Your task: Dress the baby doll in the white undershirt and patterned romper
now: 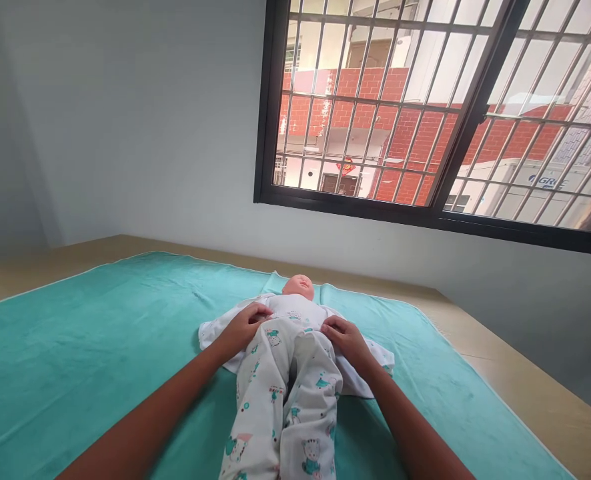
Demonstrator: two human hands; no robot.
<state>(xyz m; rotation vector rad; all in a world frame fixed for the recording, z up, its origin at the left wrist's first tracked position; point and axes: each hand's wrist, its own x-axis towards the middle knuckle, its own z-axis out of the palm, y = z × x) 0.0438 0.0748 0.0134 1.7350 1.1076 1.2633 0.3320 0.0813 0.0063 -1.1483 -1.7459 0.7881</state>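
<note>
A baby doll (299, 287) lies on its back, its head toward the wall. Patterned white baby pants (268, 387) cover its legs and reach up to the waist. Under the doll a white top (215, 328) spreads out to both sides. My left hand (245, 325) is closed on the pants at the left side of the waistband. On the other side, my right hand (348, 339) grips the waistband with bent fingers. Both thumbs and some fingertips are partly hidden by cloth and by the hands themselves.
A green cloth (115, 333) covers most of the wooden table (535, 393). Behind the table stands a grey-white wall (150, 133). A dark-framed window (355, 208) with metal bars is set in it at the upper right.
</note>
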